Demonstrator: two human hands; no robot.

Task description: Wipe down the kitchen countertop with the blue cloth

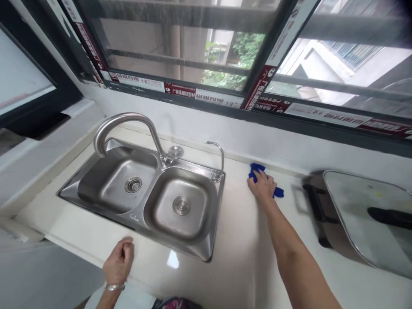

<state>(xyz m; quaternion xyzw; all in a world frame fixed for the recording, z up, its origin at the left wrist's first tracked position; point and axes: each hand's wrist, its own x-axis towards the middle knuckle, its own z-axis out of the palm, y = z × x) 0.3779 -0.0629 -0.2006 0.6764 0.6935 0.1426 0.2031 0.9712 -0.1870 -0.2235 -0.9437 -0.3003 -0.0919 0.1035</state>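
My right hand (262, 185) presses a blue cloth (278, 192) flat against the white countertop (244, 240), close to the back wall and just right of the sink. Its fingers are closed over the cloth, which sticks out on both sides of the hand. At the counter's front edge, below the sink, my left hand (118, 262) rests with its fingers curled and nothing visible in them. A metal watch band shows on that wrist.
A double-bowl steel sink (212, 240) is set in the counter, with a tall curved tap (128, 118) and a small thin tap (220, 156). An electric pan with a glass lid (357, 206) and black handles stands at the right. A barred window runs along the back.
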